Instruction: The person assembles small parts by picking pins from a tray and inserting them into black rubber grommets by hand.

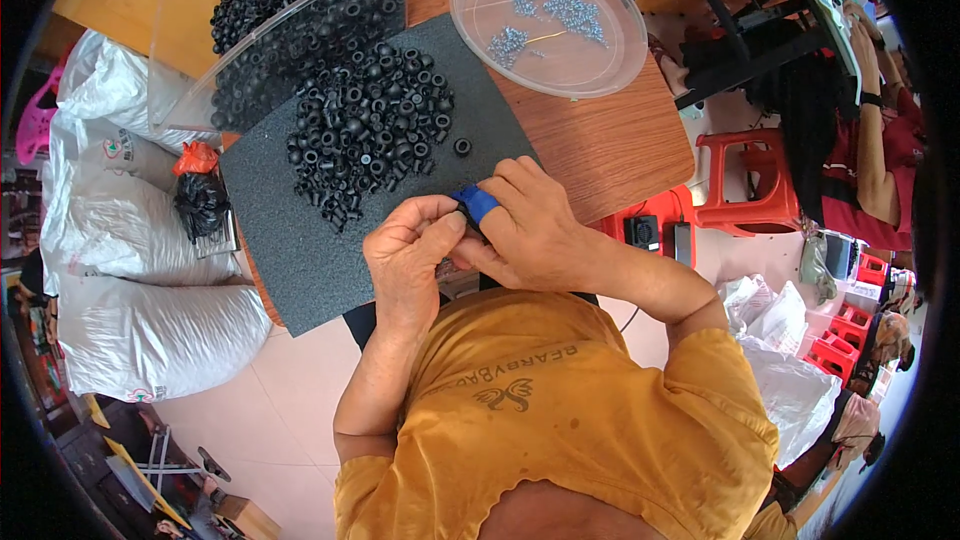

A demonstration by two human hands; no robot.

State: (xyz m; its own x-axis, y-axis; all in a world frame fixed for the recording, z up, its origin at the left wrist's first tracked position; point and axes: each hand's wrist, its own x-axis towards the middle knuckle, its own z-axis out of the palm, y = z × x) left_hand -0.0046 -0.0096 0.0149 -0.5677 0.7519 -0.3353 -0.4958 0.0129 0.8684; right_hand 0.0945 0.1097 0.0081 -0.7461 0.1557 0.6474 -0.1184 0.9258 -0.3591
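Note:
My left hand and my right hand meet over the near edge of a dark grey mat. Both are closed, fingertips pinched together around a small black part, mostly hidden by the fingers. A blue wrap covers a finger of my right hand. Just beyond the hands, one loose black cap-like piece lies on the mat. Farther off spreads a heap of similar small black pieces, some round-headed, some showing a hollow end.
A clear bin full of black pieces stands at the far left. On the wooden table, a round clear tray holds tiny blue pieces. White sacks crowd the left; a red stool and another person are right.

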